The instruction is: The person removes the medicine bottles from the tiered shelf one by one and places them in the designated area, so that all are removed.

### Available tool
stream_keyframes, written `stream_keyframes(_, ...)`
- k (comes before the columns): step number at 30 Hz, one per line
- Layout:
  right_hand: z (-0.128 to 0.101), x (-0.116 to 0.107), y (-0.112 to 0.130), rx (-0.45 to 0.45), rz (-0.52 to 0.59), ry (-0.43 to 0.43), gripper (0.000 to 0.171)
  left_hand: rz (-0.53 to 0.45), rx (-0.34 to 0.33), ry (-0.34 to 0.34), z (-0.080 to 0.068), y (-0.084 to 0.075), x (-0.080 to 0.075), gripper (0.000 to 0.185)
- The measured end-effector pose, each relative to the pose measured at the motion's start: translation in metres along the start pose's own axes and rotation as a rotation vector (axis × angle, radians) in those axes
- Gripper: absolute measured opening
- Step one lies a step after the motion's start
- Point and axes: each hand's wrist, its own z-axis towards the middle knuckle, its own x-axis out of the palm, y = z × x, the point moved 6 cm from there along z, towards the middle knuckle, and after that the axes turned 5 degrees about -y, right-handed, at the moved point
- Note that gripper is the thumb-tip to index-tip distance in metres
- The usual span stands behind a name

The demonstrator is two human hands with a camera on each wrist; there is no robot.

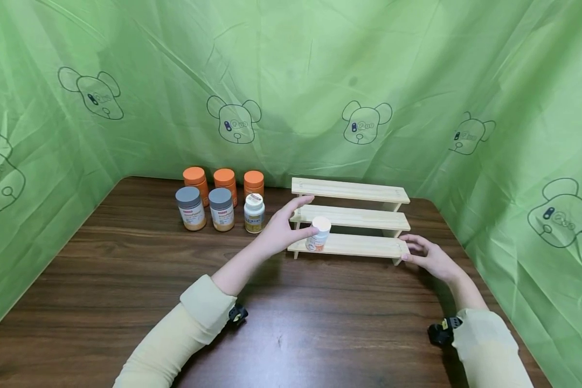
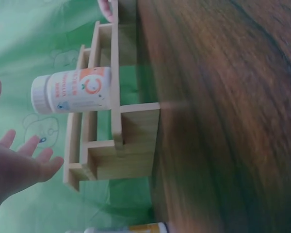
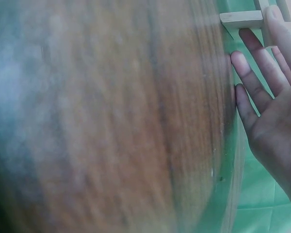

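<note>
No grip on anything right now: left hand (image 1: 278, 233) spread, fingers straight, just beside the small white-capped bottle with the orange-and-white label (image 1: 318, 234). Head view suggests the thumb may touch the bottle side; left wrist view shows a clear gap between the fingers (image 2: 38, 164) and the bottle (image 2: 72, 91), so reads as released. Right hand (image 1: 429, 257) also relaxed, fingers straight, fingertips (image 3: 274, 14) at the right end of the pale three-tier wooden step rack (image 1: 351, 218), near or touching the bottom-tier corner; contact not certain.

Bottle upright on the lowest tier, toward its left end. Middle and top tiers bare.

Progress, as a judgement: one bottle shelved, six not. Off the rack, left of it on the dark wood-grain table (image 1: 126, 280): three orange-lidded jars (image 1: 224, 183) in the back row, two grey-lidded jars (image 1: 206, 208) in front, one white-lidded bottle with a yellowish label (image 1: 254, 212) nearest the rack. All upright, grouped close, apart from the rack.

Early stage, roughly one of seven placed. Room on the rack for the rest looks sufficient; exact fit per tier not readable from these views.
</note>
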Motion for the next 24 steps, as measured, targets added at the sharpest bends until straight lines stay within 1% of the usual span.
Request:
stream_keyframes(6, 0.000, 0.000, 0.001, 0.007, -0.007, 0.000, 0.055, -0.061, -0.031, 0.064, 0.005, 0.007, 0.013, 0.068)
stream_keyframes(10, 0.000, 0.000, 0.000, 0.009, -0.015, -0.001, 0.055, -0.076, -0.041, 0.099, 0.008, 0.010, 0.021, 0.067)
stream_keyframes(13, 0.000, 0.000, -0.001, 0.009, -0.013, -0.003, 0.055, -0.071, -0.037, 0.110, 0.010, 0.011, 0.024, 0.066)
stream_keyframes(16, 0.000, 0.000, -0.001, 0.011, -0.007, -0.005, 0.055, -0.087, -0.041, 0.120, 0.012, 0.012, 0.026, 0.063)
stream_keyframes(24, 0.000, 0.000, 0.001, 0.004, 0.006, -0.002, 0.054, -0.101, -0.079, 0.138, 0.014, 0.018, 0.028, 0.052)
